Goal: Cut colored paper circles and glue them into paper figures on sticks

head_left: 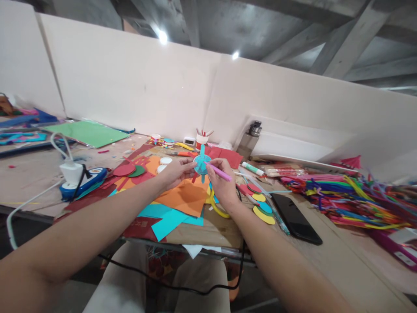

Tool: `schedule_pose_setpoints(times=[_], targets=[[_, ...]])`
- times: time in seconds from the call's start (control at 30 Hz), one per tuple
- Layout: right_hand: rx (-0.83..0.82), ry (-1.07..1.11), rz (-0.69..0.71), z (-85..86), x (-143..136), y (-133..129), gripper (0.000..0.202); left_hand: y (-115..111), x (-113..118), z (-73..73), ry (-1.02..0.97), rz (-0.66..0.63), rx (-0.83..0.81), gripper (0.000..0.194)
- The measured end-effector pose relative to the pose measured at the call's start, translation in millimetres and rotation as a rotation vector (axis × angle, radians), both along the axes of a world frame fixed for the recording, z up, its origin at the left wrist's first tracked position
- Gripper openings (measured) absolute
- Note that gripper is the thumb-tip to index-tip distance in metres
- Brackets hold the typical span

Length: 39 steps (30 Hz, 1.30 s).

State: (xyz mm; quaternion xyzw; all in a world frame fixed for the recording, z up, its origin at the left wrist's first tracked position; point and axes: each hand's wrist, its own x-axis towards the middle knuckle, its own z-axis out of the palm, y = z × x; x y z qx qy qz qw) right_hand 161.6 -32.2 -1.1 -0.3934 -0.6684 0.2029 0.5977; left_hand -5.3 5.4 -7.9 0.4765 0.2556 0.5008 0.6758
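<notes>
Round turquoise disc (pixel 200 167), 2 matching strips (pixel 202 150), above and below

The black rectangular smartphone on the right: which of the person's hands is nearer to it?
Right. The right hand, holding a slim purple pen-like tool, is left of the smartphone; the left hand is farther left, at the round turquoise piece.

1. The round piece (pixel 199 162) with strips is turquoise; the pen (pixel 223 173) is purplish pink.
2. Near the front edge of the surface (pixel 35 182), the turquoise sheets (pixel 171 221) contrast with an orange sheet (pixel 185 195).
3. Toward its back left corner, the large sheet (pixel 89 132) is plain green.
4. The phone (pixel 295 217) is black.
5. Toward the right edge, the pipe cleaners (pixel 345 195) mix red, blue, green, yellow and purple.
</notes>
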Motion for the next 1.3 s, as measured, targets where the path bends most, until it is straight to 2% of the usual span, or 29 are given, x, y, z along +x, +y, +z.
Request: schedule_pose_setpoints(times=[0.4, 0.6, 0.7, 0.83, 1.3], targets=[[0.026, -0.009, -0.02, 3.6, -1.1, -3.3, 0.019, 1.2, -0.4, -1.5, -0.039, -0.023, -0.02, 0.025], [0.03, 0.052, 0.002, 5.3, -2.6, -3.9, 0.021, 3.5, -1.5, -2.5, -0.045, -0.041, 0.018, 0.031], [0.036, 0.085, 0.017, 6.0, -2.5, -4.4, 0.02, 5.2, -1.6, -3.3, -0.041, -0.021, 0.017, 0.029], [0.064, 0.09, -0.031, 8.1, -2.3, -6.0, 0.019, 6.1, -1.1, -3.4, -0.041, 0.025, -0.002, 0.025], [0.08, 0.077, -0.043, 8.5, -2.0, -5.5, 0.02, 5.0, -1.6, -1.8, -0.016, 0.007, 0.012, 0.038]])
